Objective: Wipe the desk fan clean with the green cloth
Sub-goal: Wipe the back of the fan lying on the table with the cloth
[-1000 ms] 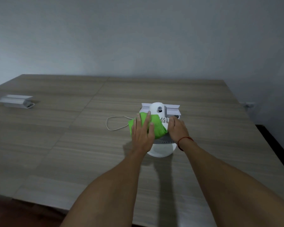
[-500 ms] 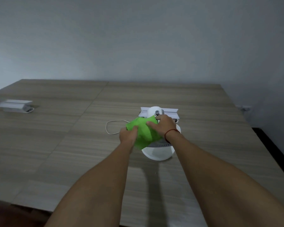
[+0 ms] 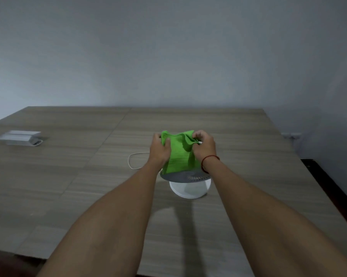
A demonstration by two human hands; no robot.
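Here both hands hold the green cloth [image 3: 177,151] up over the desk fan [image 3: 188,181], which stands on the wooden table [image 3: 68,176] just in front of the person. The left hand [image 3: 159,149] pinches the cloth's upper left corner between thumb and fingers, and the right hand [image 3: 204,147] is closed on the bunched upper right edge, so the cloth hangs between them like a small curtain, its lower hem at or just above the fan's grey grille; whether it actually touches cannot be told. Most of the fan's head is hidden behind the cloth; only the grille rim and the white round base show below. A thin white cable [image 3: 131,161] loops on the table to the left of the fan, and a pale flat box [image 3: 18,137] lies well apart at the far left. The step in hand looks like spreading or refolding the cloth to get a fresh face for wiping. To do it well, the cloth should be folded into a flat pad, not left loose, since a loose hem could snag in the grille slots. One hand would best steady the base while the other wipes, because the fan looks light enough to tip.
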